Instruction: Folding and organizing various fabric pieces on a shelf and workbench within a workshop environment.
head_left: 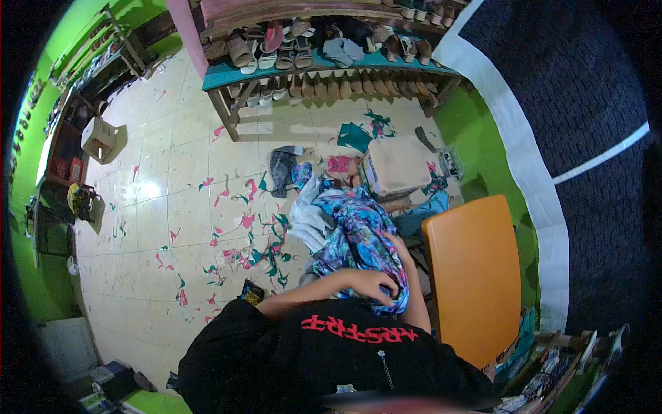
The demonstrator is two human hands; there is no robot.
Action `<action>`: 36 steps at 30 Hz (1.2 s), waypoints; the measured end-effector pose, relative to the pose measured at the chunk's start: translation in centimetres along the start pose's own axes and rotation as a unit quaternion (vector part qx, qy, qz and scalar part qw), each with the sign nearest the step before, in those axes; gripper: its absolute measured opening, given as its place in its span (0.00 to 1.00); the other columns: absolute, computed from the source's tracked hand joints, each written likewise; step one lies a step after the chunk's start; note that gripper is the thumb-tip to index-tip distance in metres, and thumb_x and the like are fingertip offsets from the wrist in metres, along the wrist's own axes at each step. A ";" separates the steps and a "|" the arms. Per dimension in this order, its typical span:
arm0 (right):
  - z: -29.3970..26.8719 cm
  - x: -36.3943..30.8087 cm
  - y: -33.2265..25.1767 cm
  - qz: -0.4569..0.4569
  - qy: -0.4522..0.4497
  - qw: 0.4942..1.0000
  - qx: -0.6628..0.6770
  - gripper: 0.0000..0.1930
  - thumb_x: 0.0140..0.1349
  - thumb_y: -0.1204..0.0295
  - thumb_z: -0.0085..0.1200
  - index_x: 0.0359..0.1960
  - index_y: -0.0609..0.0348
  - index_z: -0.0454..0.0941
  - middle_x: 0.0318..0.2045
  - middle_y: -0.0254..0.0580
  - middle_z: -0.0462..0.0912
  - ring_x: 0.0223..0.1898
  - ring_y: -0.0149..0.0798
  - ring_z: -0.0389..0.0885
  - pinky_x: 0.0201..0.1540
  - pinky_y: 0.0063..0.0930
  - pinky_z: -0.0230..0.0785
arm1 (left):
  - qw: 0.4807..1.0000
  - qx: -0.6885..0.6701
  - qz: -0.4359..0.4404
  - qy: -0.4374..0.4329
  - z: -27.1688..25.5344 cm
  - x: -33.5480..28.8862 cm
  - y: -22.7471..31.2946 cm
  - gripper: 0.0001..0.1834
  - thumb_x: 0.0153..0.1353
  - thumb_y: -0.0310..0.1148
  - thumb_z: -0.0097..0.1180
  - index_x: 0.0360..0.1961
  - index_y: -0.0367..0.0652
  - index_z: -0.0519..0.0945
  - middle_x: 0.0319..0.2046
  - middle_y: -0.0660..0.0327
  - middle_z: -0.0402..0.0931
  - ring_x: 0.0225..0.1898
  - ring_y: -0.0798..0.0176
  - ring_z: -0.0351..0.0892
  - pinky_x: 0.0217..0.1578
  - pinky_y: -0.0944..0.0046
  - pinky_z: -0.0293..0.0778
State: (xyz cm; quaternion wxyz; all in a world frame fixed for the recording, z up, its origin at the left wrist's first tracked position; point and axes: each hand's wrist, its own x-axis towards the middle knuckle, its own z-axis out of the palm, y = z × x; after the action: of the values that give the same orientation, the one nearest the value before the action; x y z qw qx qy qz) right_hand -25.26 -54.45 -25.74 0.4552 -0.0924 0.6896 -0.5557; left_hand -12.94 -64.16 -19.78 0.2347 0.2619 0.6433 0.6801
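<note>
A blue, purple and pink patterned cloth lies bunched in front of my body and runs down toward my lap. My left hand reaches across from the left, its fingers curled on the cloth's near end. Farther up the right edge of the same cloth, my right hand grips it, with part of its fingers hidden in the folds. A pale grey-white cloth lies against the left side of the patterned one. Beyond them is a dark grey cloth on the floor.
An orange tabletop stands close on my right. A beige padded stool is ahead, near the green wall. Shoes fill a wooden rack at the back. Pink and green scraps litter the tiled floor; a cardboard box sits far left.
</note>
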 end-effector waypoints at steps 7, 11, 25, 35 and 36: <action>-6.9 -9.7 -0.5 -0.051 0.034 0.989 0.138 0.25 0.42 0.73 0.54 0.45 0.66 0.66 0.39 0.42 0.75 0.39 0.37 0.73 0.46 0.30 0.63 | 0.885 0.159 -0.293 0.324 0.2 -1.9 -7.0 0.26 0.50 0.54 0.46 0.38 0.40 0.73 0.31 0.50 0.73 0.32 0.57 0.72 0.34 0.59 0.67; -9.1 -16.3 2.0 -0.118 -0.052 0.984 0.126 0.29 0.34 0.76 0.54 0.46 0.67 0.65 0.40 0.43 0.74 0.41 0.39 0.73 0.48 0.32 0.62 | 0.836 -0.245 -0.123 0.474 3.9 2.2 -11.0 0.26 0.54 0.51 0.44 0.47 0.42 0.69 0.45 0.58 0.69 0.44 0.59 0.69 0.47 0.62 0.62; -17.4 -33.6 10.0 -0.283 0.122 0.900 0.309 0.25 0.50 0.66 0.51 0.49 0.64 0.62 0.45 0.43 0.71 0.47 0.40 0.69 0.52 0.35 0.59 | 0.781 -0.267 -0.014 0.565 10.7 10.9 -2.7 0.18 0.59 0.47 0.42 0.39 0.42 0.68 0.30 0.64 0.69 0.33 0.67 0.70 0.36 0.65 0.68; -24.8 -37.7 7.8 -0.421 0.302 0.778 0.355 0.18 0.56 0.67 0.47 0.47 0.61 0.64 0.44 0.41 0.71 0.45 0.39 0.70 0.49 0.36 0.62 | 0.767 -0.198 0.175 0.585 0.6 10.5 8.2 0.14 0.62 0.41 0.38 0.36 0.40 0.67 0.31 0.63 0.70 0.32 0.67 0.71 0.38 0.66 0.67; -24.9 -37.7 6.6 -0.425 0.338 0.778 0.317 0.18 0.56 0.68 0.48 0.47 0.61 0.64 0.44 0.41 0.71 0.44 0.38 0.71 0.48 0.35 0.64 | 0.779 -0.187 0.195 0.566 -0.7 11.0 8.9 0.14 0.62 0.41 0.38 0.35 0.40 0.67 0.31 0.63 0.70 0.32 0.68 0.71 0.37 0.65 0.67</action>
State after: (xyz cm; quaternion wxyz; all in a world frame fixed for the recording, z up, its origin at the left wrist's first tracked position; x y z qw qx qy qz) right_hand -19.49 -11.18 -12.39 -0.0853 -0.0327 0.4748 -0.8753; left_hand -21.51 -58.07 -10.29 -0.2650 -0.0999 0.4554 0.8440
